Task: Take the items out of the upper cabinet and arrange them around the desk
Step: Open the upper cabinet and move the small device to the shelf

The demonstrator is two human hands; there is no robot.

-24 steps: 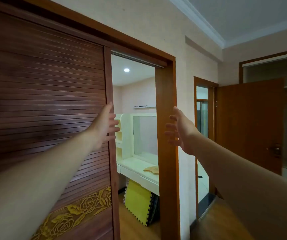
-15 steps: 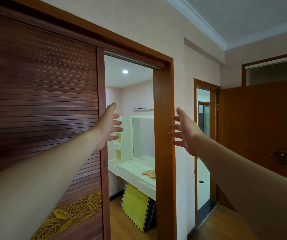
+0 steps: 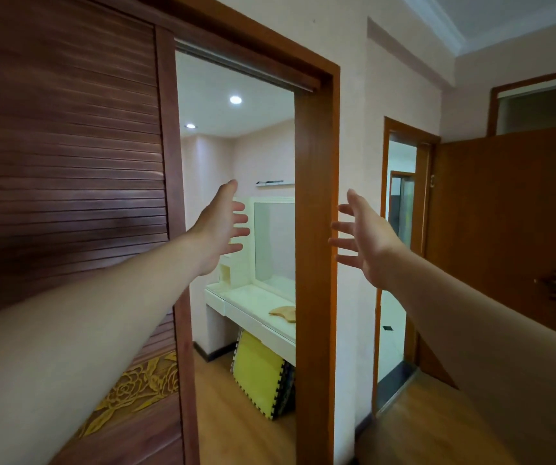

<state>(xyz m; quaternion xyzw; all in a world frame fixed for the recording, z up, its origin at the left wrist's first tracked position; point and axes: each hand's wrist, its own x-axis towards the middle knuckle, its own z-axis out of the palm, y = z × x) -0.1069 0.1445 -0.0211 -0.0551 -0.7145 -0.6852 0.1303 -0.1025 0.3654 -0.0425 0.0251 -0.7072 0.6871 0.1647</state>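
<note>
- Before a doorway with an orange-brown wooden frame (image 3: 315,229), both arms reach forward at about chest height, neither touching anything.
- Left hand (image 3: 221,226) is raised in the gap of the opening, fingers spread and straight, thumb up, holding nothing; it hovers just to the right of the sliding door's edge.
- Right hand (image 3: 365,236) is raised in front of the frame's right post and the pale wall beside it, fingers fanned apart, palm turned inward, holding nothing.
- Dark slatted sliding door (image 3: 65,162) fills the left side, pushed well aside; a gold carved rose band (image 3: 129,394) runs across its lower part.
- Through the opening stands a white desk (image 3: 253,307) against the far wall, with a framed mirror panel (image 3: 274,243) above it and small open compartments at its left.
- On the desk lies a flat tan wooden piece (image 3: 285,312), near the frame's post.
- Under the desk leans a yellow foam puzzle mat (image 3: 258,372), standing on edge on the wood floor.
- High on the far wall sits a small white shelf (image 3: 274,182); what lies on it is too small to tell.
- No upper cabinet can be made out clearly from this spot.
- To the right, an orange-brown hinged door (image 3: 504,223) stands open, with a metal handle (image 3: 553,281).
</note>
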